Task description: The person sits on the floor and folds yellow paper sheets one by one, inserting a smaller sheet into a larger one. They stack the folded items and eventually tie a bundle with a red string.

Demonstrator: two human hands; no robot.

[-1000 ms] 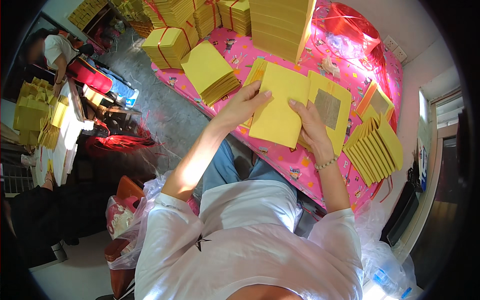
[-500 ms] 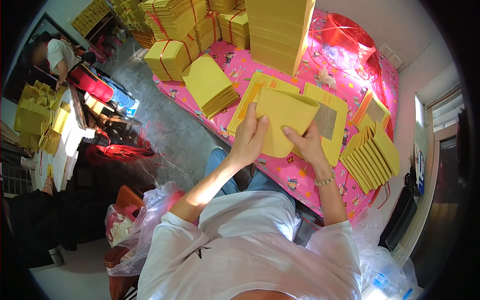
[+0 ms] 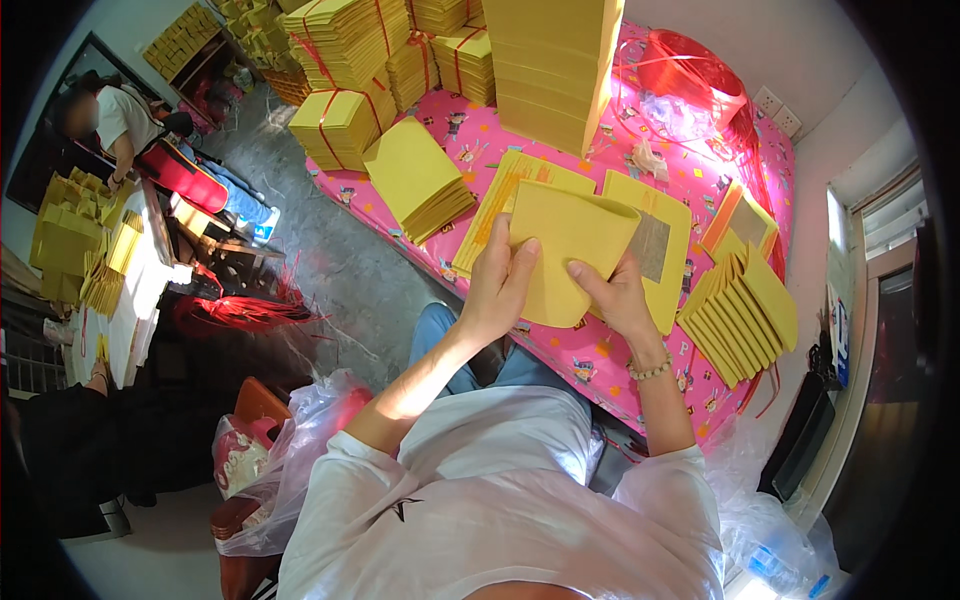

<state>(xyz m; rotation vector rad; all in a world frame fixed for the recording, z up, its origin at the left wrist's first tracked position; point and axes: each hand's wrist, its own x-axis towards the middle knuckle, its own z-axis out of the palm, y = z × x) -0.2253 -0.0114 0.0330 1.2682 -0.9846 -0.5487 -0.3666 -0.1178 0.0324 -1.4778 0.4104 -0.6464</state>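
Note:
Between my two hands a folded sheet of yellow paper (image 3: 570, 235) is held up over the table, its right side curling round in a loop. My left hand (image 3: 503, 285) grips its left edge, thumb on the front face. On the lower right, my right hand (image 3: 620, 298) presses a thumb on the front, with the other fingers behind and hidden. Beneath lie a yellow piece with orange marks (image 3: 489, 218) and a yellow sheet bearing a grey rectangle (image 3: 655, 288), both partly covered by the held paper.
Pink patterned cloth (image 3: 590, 365) covers the table. A fanned yellow stack (image 3: 735, 318) is at right, a loose stack (image 3: 418, 178) at left. Tied bundles (image 3: 340, 125), a tall yellow block (image 3: 550, 75) and red strapping (image 3: 690, 75) stand behind. Another person (image 3: 130, 125) works far left.
My hands keep their grip on the yellow paper, which has shifted very slightly down and left. Little else differs.

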